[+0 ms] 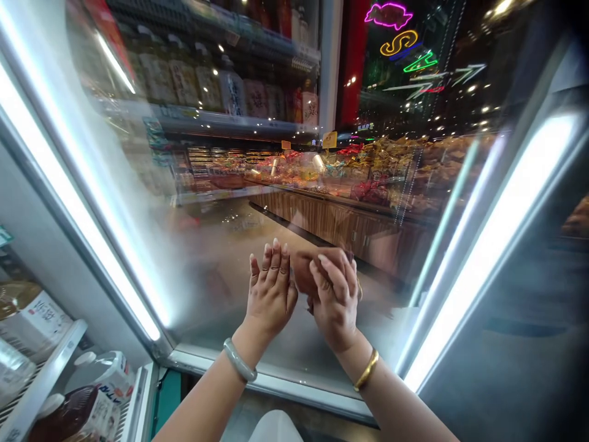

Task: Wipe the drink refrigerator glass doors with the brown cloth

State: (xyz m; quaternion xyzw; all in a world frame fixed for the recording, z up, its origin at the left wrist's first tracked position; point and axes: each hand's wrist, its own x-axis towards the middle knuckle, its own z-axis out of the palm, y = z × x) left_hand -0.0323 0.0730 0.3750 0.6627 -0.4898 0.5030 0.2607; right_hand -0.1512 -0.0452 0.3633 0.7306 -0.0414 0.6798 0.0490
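left hand (270,293): I see it flat against the fogged glass fridge door (285,184), fingers straight up at 12 o'clock, holding nothing; pale green bangle (239,361) on wrist.
right hand (335,294): just beside at 3 o'clock, fingers curled over a reddish-brown cloth (309,270), pressing it on the glass; gold bangle (366,370).
shelf (50,368): 8 o'clock, wire rack with labelled drink bottles (99,393).
edges: lit door frame strips (488,245) both sides, open glass above.

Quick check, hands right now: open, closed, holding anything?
Left hand: open, flat on the glass door.
Right hand: closed on a brown cloth.
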